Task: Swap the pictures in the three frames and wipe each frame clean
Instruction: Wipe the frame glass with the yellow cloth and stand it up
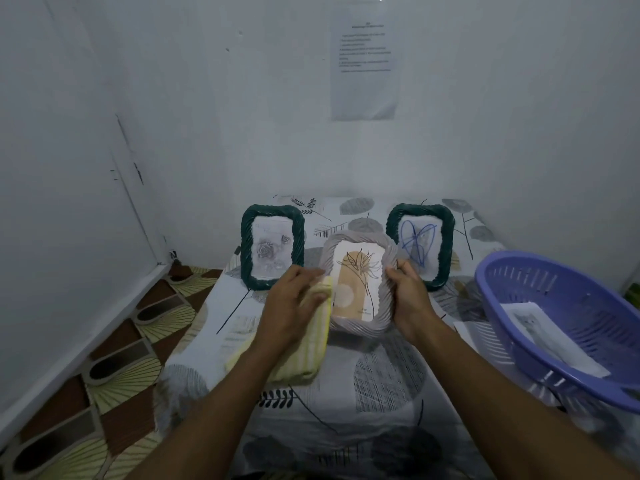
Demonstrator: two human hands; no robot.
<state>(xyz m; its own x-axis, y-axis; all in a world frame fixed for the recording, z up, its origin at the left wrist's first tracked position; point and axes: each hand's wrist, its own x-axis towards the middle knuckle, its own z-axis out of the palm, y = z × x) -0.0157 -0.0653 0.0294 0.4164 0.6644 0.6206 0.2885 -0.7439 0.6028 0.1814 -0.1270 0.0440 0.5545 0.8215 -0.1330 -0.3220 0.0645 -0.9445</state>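
Observation:
A pale ribbed frame (360, 329) with a tan leaf picture is held up over the table. My right hand (408, 299) grips its right edge. My left hand (291, 306) holds a yellow striped cloth (311, 348) against the frame's left edge. Behind stand two dark green frames: the left green frame (247, 244) shows grey roses, the right green frame (446, 244) shows a blue scribble drawing.
A purple plastic basket (512, 306) sits at the right with a printed picture (550, 334) inside. A leaf-patterned tablecloth (381, 393) covers the table. White walls are close behind and left, with a paper sheet (365, 60) taped up. Patterned floor (104, 375) lies left.

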